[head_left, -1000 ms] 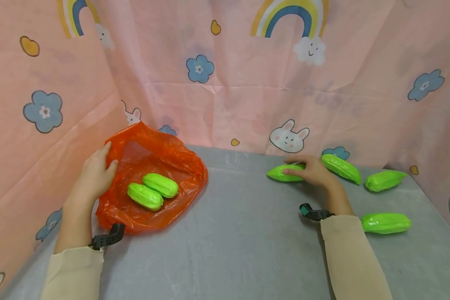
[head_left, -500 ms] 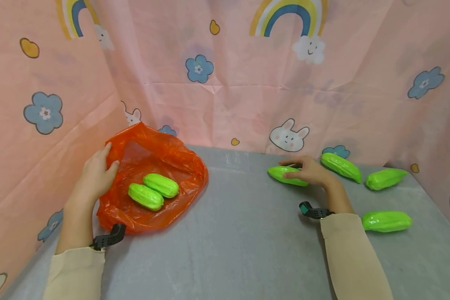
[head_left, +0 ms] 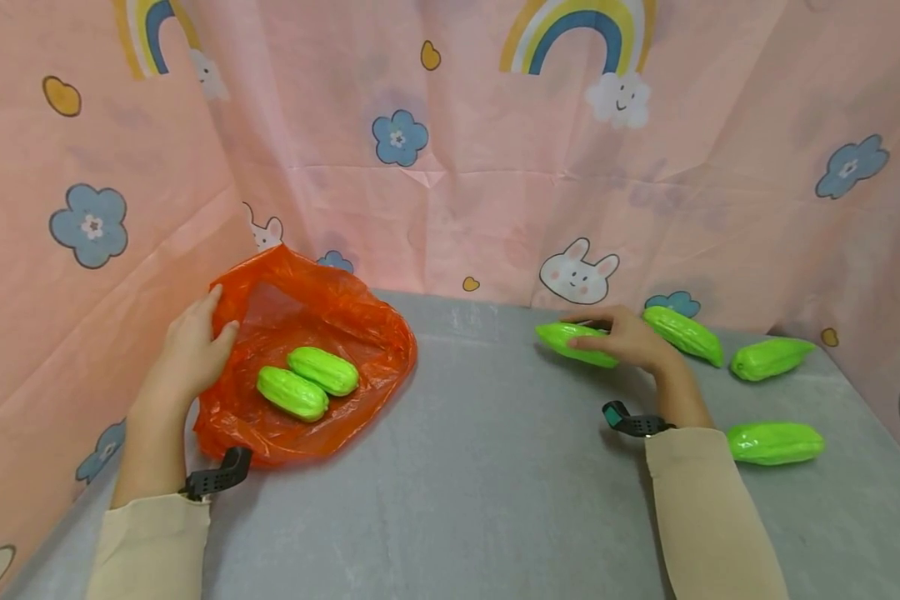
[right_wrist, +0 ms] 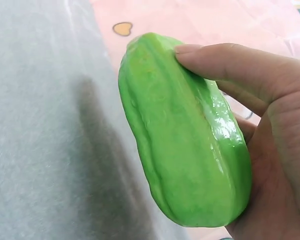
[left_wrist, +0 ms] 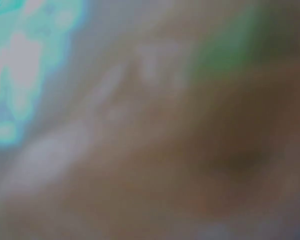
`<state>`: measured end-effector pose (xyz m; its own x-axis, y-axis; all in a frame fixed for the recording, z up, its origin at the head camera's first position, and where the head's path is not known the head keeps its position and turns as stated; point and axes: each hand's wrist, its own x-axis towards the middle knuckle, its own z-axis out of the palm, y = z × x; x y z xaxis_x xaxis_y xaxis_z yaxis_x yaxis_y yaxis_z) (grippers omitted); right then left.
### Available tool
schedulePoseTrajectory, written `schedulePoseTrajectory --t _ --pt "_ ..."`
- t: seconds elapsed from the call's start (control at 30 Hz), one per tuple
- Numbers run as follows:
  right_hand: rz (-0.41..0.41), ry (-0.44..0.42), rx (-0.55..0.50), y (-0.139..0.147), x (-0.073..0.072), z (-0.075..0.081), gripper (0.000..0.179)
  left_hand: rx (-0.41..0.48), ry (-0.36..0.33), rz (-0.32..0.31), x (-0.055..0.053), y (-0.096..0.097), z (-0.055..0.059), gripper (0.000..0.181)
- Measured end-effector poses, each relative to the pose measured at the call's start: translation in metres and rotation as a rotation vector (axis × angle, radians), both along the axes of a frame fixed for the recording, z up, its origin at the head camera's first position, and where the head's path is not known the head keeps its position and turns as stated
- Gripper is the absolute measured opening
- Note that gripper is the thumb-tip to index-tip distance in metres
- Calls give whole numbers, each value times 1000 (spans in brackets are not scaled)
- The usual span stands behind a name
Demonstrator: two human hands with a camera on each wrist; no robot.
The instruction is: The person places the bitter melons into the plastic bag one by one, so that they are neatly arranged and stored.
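At the left in the head view lies a wide-mouthed orange plastic bag (head_left: 322,279). Two green ridged gourds (head_left: 322,371) are inside it, side by side. My left hand (head_left: 195,346) holds the bag's near-left rim, thumb over the edge. The left wrist view is too blurred to show this grip. Farther right, my right hand (head_left: 626,337) grips another green ridged gourd (right_wrist: 185,135) between thumb and fingers. In the right wrist view that gourd is tilted, apart from its shadow on the table; some fingers are hidden behind it.
On the grey table (head_left: 450,467), several more gourds lie at the right: one gourd (head_left: 682,333) behind my right hand, another gourd (head_left: 771,358) farther right, and a nearer gourd (head_left: 776,443) beside the right sleeve. A pink printed curtain (head_left: 450,217) borders the table at the back and sides.
My right hand has taken hold of the gourd; it has turned slightly and lifted a little, its right end now showing below the thumb. The left hand and bag stay put.
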<state>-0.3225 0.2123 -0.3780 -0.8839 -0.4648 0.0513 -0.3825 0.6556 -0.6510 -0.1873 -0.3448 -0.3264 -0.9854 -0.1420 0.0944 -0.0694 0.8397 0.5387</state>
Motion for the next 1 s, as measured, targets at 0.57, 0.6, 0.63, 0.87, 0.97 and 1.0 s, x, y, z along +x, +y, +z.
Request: schedulePoseTrajectory --t 0.57,0.6,0.63,0.87,0.97,1.0 --pt "-76 83 -121 -21 12 29 45 -14 17 -2 0 -1 3 69" --pt "-77 90 -130 -23 14 32 45 -14 19 -3 0 -1 3 69" --pt "-77 96 -140 -25 15 34 44 -15 23 -5 0 -1 3 69" --pt "-63 149 -118 -45 28 50 43 -16 52 -10 1 1 3 68" --pt "-45 167 -112 -58 34 57 44 -11 62 -9 2 1 2 68" --pt "-39 172 -116 -62 36 59 45 -11 59 -9 2 1 2 69"
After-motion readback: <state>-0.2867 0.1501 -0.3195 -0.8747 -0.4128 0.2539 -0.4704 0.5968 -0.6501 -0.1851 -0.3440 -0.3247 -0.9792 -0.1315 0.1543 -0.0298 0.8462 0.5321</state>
